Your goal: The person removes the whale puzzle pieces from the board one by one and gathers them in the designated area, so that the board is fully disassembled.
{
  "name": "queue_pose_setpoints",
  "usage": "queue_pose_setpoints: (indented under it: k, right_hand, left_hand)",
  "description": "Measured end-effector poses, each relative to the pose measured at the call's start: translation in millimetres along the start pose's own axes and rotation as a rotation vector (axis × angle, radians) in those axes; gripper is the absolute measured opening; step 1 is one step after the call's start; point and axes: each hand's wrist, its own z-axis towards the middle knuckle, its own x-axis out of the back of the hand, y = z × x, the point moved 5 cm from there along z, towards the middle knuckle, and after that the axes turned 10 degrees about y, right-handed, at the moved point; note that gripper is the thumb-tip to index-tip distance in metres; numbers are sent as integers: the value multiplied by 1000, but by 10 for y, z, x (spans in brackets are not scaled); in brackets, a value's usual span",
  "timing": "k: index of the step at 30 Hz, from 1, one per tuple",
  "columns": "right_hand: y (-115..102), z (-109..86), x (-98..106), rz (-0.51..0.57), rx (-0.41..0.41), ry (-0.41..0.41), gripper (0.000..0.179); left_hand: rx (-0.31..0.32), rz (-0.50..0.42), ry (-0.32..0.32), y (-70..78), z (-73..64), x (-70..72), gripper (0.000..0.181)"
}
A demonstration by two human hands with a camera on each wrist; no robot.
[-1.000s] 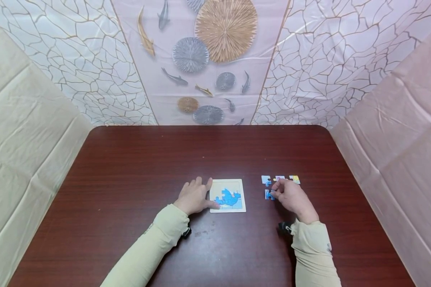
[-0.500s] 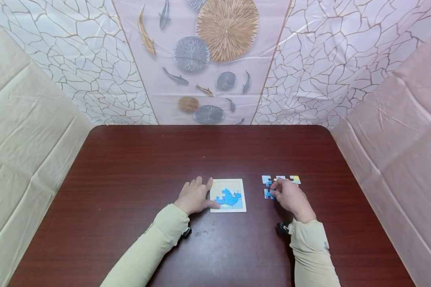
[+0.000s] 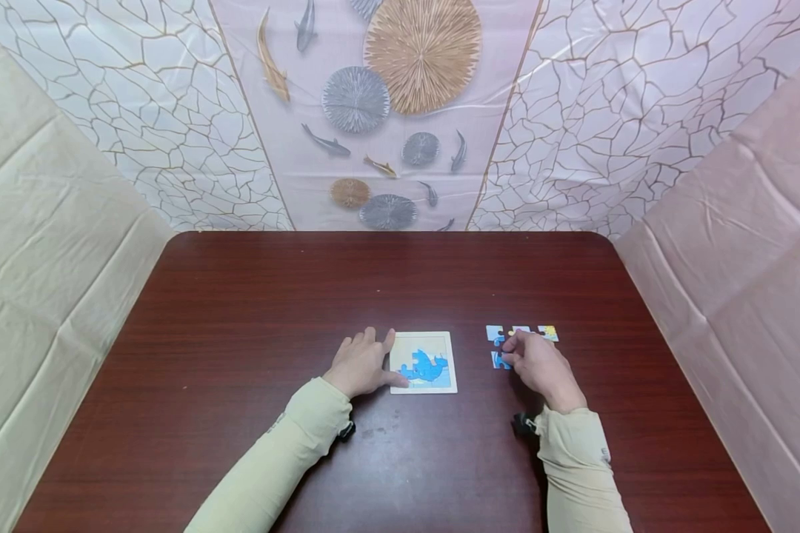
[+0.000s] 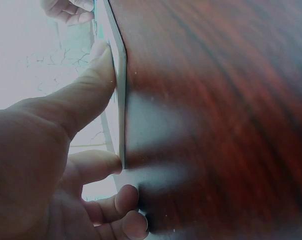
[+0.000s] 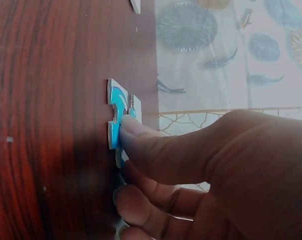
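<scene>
In the head view a square puzzle tray [image 3: 427, 391] with a pale rim lies near the table's middle, part of a blue animal picture assembled inside. My left hand [image 3: 360, 364] rests at its left side, thumb [image 4: 93, 82] extended over the rim and index fingertip touching a corner. The other left fingertips sit low by the tabletop. To the right, my right hand [image 3: 540, 366] pinches a blue puzzle piece [image 5: 116, 137] close over the table, thumb on its face. The fingers behind the piece are partly hidden.
Beyond the right hand lies a row of loose pieces: a blue and white one [image 3: 494, 333], a partly covered one [image 3: 521, 329] and one with a yellow sun [image 3: 548, 332]. The dark wooden table [image 3: 273, 296] ends at a patterned cloth backdrop [image 3: 553, 178].
My right hand and forearm have shifted slightly left, the fingers staying at the same blue puzzle piece. The left hand and tray look unchanged.
</scene>
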Motion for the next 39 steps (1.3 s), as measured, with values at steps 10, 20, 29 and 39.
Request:
queue_pose_setpoints:
  k: [10,20,29,39]
  right_hand:
    - [3,-5,-4,10,0,4,4]
    - [11,2,-23,21,-4,7,4]
    - [15,12,-19,27,-17,-10,5]
    - [15,8,-12,24,-48,-34,3]
  left_hand:
    - [2,4,-4,-2,-1,-4,100]
    - [-2,6,-5,-8,2,-22,101]
    - [-1,2,-5,-9,2,-23,101]
    - [-2,1,-7,-5,1,-13,101]
